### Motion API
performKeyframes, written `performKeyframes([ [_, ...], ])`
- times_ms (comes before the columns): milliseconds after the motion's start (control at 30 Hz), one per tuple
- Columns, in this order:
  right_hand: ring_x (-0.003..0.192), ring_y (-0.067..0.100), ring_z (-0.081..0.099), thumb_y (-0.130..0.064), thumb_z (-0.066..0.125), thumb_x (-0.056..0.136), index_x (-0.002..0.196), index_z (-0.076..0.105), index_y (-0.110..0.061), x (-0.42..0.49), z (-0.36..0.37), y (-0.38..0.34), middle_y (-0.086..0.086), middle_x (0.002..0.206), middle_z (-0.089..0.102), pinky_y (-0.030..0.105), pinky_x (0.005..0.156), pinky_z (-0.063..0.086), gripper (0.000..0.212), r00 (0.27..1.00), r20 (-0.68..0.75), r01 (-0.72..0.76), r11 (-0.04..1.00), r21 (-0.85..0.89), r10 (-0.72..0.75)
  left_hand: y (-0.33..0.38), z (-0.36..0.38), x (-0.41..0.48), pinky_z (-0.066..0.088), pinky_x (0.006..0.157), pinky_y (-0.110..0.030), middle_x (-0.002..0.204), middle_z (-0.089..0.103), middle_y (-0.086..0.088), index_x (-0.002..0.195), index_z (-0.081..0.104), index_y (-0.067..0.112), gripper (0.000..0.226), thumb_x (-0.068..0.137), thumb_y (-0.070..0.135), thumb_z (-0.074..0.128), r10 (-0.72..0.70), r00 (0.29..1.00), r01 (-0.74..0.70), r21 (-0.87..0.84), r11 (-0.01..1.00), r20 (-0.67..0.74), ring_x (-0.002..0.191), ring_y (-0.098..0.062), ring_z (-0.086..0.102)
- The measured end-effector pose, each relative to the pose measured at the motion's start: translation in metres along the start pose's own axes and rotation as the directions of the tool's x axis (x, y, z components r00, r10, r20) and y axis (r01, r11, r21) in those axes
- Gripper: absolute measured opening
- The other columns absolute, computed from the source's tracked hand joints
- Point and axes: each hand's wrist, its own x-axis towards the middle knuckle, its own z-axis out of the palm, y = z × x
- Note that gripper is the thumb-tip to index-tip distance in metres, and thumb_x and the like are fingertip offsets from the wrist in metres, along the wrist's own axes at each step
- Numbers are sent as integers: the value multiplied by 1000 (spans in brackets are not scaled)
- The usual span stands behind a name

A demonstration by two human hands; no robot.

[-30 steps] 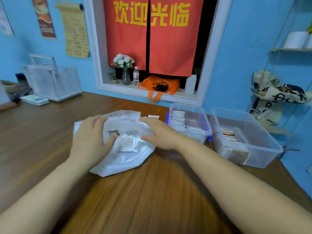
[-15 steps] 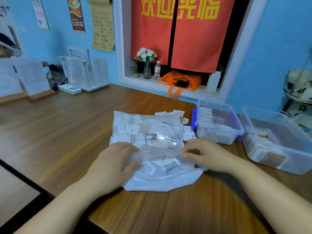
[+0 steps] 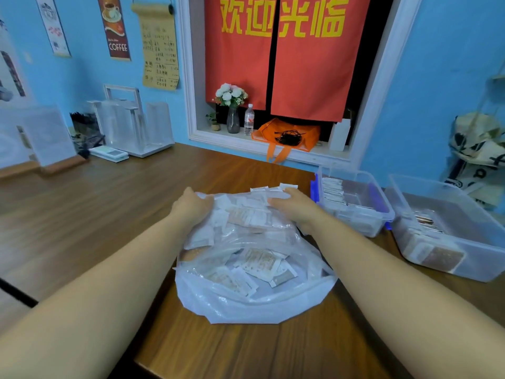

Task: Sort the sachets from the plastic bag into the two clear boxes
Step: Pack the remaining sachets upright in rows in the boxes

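Gripping a plastic bag (image 3: 246, 302) of sachets (image 3: 259, 262) at its far end.
Holds the far left corner with the left hand (image 3: 192, 207) and the far right corner with the right hand (image 3: 296, 207), fingers curled over the film. Rests on a wooden table (image 3: 131, 214), with white and brownish sachets heaped inside. Just to the right, a blue-latched clear box (image 3: 364, 228) beside a larger clear box (image 3: 486, 259), both holding sachets in rows.

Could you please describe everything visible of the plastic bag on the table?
The plastic bag is thin, translucent white film, crumpled and lying on the wooden table. Many small white and brownish sachets show through it; a few lie loose by its far edge. The left hand and right hand hold its far end, fingers curled over it.
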Motion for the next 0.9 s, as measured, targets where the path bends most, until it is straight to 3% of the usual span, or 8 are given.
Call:
performKeyframes([
  [100, 92, 19, 61, -23, 61, 90, 115, 57, -6, 8, -1, 3, 5, 106, 61, 35, 82, 53, 31, 996, -63, -48, 991, 121, 56, 9, -4, -2, 38, 95, -35, 140, 43, -13, 146, 25, 4, 65, 95, 34, 51, -81, 996, 60, -360, 931, -44, 125, -31, 44],
  [167, 76, 15, 60, -24, 63, 90, 99, 60, -8, 5, -2, 1, 5, 90, 63, 27, 66, 52, 19, 993, -59, -92, 973, 212, 106, 11, -12, -4, 40, 79, -31, 107, 59, -9, 131, 48, 3, 52, 90, 34, 60, -159, 987, 136, -548, 825, 5, 99, -26, 54],
  [300, 84, 23, 66, -33, 68, 85, 94, 63, -6, 5, -10, -1, 9, 97, 66, 36, 79, 55, 29, 979, 42, -201, 890, 409, 201, 13, -24, -9, 48, 60, -21, 70, 67, -2, 100, 68, 3, 27, 82, 24, 70, -39, 994, 102, -701, 706, 106, 60, -15, 60],
  [367, 91, 23, 68, -30, 69, 84, 102, 65, -5, 6, -13, -3, 9, 103, 68, 36, 77, 57, 31, 979, 69, -200, 857, 475, 190, 21, -32, -15, 54, 70, -27, 79, 71, -4, 96, 71, 10, 17, 83, 21, 69, 46, 994, 41, -737, 675, 98, 70, -19, 66],
  [467, 56, 9, 46, -25, 67, 87, 90, 63, -12, 7, -21, -6, -1, 69, 50, 23, 52, 41, 14, 998, 4, -66, 922, 383, 70, 35, -47, -26, 52, 70, -27, 87, 71, 1, 93, 72, 19, 10, 86, 20, 66, 166, 986, -141, -714, 686, -35, 76, -14, 66],
  [600, 51, 6, 42, -34, 61, 90, 82, 66, -18, -4, -41, -21, -5, 61, 48, 18, 54, 36, 19, 967, -151, 219, 973, 70, -206, 37, -62, -28, 46, 72, -23, 87, 67, -1, 90, 71, 18, 8, 86, 24, 67, 245, 947, -322, -608, 726, -208, 77, -12, 58],
  [733, 57, 6, 46, -28, 53, 95, 70, 62, -3, -16, -52, -36, -1, 63, 51, 20, 61, 40, 37, 868, -179, 407, 870, -277, -463, 37, -67, -29, 48, 85, -28, 100, 69, -5, 89, 71, 18, 8, 84, 24, 68, 283, 936, -352, -619, 702, -212, 92, -15, 62],
  [900, 76, 17, 57, -24, 59, 92, 86, 67, -15, -18, -67, -41, 9, 87, 64, 29, 73, 49, 14, 902, -181, 399, 917, 0, -393, 59, -81, -35, 49, 92, -30, 97, 71, 2, 88, 72, 22, 5, 85, 21, 67, 364, 904, -413, -677, 609, -225, 98, -13, 65],
])
